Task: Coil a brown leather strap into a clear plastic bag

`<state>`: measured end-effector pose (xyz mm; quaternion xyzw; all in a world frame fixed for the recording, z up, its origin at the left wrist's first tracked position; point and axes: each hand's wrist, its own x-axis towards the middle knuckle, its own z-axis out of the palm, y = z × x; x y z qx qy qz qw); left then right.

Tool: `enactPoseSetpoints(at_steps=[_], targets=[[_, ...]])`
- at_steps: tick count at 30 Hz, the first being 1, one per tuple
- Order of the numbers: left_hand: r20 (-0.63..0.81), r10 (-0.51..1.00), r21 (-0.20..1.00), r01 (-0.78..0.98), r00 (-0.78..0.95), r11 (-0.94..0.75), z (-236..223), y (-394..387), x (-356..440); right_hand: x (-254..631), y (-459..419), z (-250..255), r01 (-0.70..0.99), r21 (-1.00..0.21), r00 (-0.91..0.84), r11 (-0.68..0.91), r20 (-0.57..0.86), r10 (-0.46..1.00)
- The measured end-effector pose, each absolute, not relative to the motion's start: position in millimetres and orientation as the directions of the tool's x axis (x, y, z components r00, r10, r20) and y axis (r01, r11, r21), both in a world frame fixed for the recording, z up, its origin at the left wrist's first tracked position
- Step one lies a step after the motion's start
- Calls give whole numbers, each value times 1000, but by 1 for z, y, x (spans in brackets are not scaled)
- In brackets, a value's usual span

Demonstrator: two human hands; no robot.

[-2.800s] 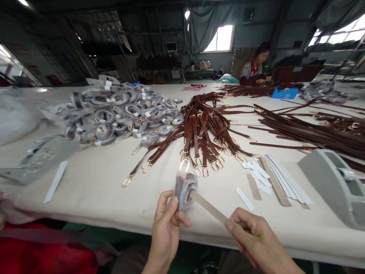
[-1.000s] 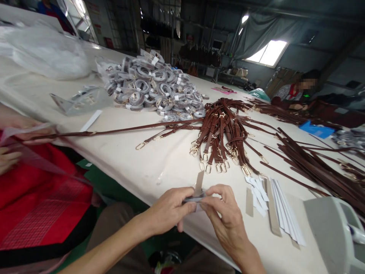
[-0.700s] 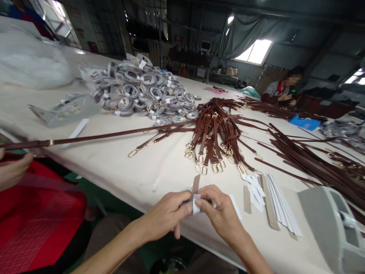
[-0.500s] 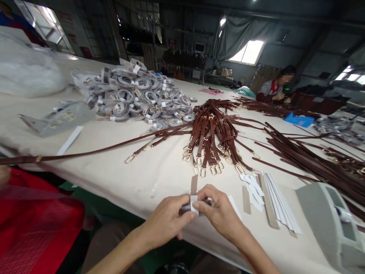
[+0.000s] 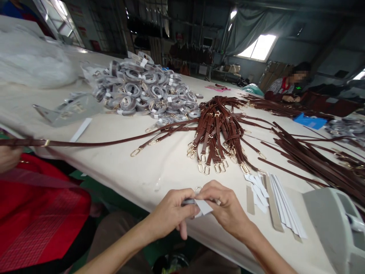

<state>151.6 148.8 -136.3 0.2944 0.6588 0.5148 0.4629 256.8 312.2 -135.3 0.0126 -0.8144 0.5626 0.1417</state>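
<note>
Over the table's near edge, my left hand [image 5: 173, 211] is closed round a coiled strap [image 5: 188, 201] that looks grey through its wrapping. A white paper strip [image 5: 204, 207] lies against the coil, one end sticking out toward the lower right. My right hand [image 5: 224, 201] pinches the strip at the coil, its fingers bent and almost touching my left fingertips. A metal ring [image 5: 197, 188] shows just above the fingers. Much of the coil is hidden by both hands. Beyond them, a heap of brown leather straps [image 5: 213, 125] with gold-coloured clasps spreads on the table [image 5: 128, 179].
Wrapped coils [image 5: 154, 91] are piled at the back left. White paper strips [image 5: 286, 207] and a grey tape dispenser [image 5: 333, 224] lie on the right. At left, another person's hand [image 5: 10, 156] holds a long strap [image 5: 85, 144]. A co-worker [image 5: 282, 89] sits at the far right.
The white strip's end now slants out to the lower right instead of lying upright across the coil. The brown piece above the coil no longer shows. The view has shifted slightly.
</note>
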Motion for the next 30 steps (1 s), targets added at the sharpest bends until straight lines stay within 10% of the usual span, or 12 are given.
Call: enactPoseSetpoints(at_steps=[16,21,25,30], targets=[[-380,854,866,-461,-356,193,-150,139,148,266,326,-127,-442,-543,-895,714,315,-315],[-302,843,911,-395,-446,117,-147,136,147,271,322,-133,-367,-630,-918,685,364,-157],[-241,771,944,-326,-589,46,-145,135,146,286,303,-140,-250,-718,-765,650,558,321],[-196,697,968,-251,-690,24,-151,140,151,285,274,-150,-34,-894,-817,448,283,503]])
